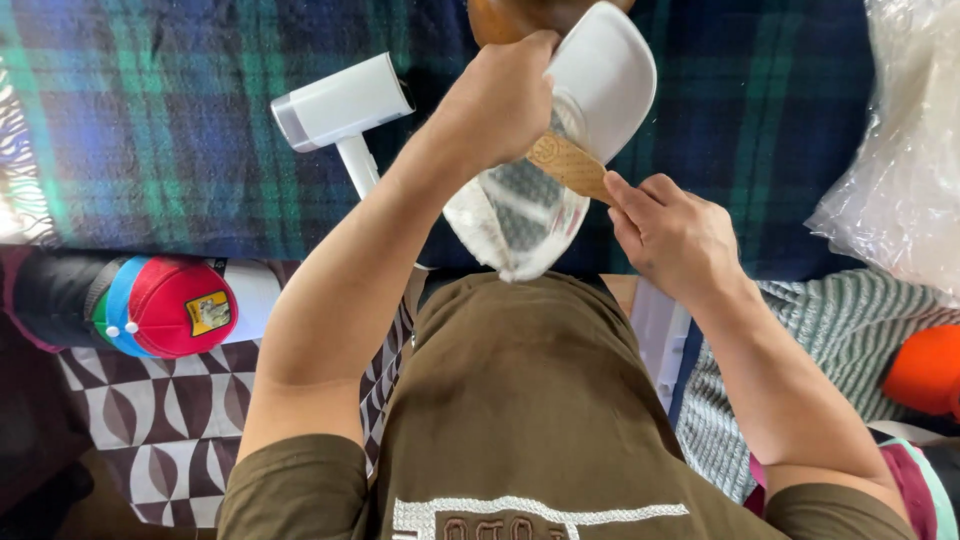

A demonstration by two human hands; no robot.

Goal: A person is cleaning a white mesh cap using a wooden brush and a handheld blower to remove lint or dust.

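Brown shirt [520, 400] below; left hand [500, 100] clamped on white cap's [560, 150] stiff brim, right hand [670, 235] pinching its cardboard tag [570, 165]; cap looks light, soft-crowned, best gripped by brim.

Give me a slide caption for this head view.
Left hand grips a white cap while right hand pinches its tan tag over a plaid blanket.

White cap [600, 75] with tan tag [568, 165]. White handheld steamer [340, 105]. Blanket [150, 120] in blue-green plaid. Stacked caps [165, 305] red, blue, green. Brown-white geometric cloth [170, 420]. Olive shirt [520, 400], white embroidery. Grey-green striped knit [850, 330]. Orange item [925, 370].
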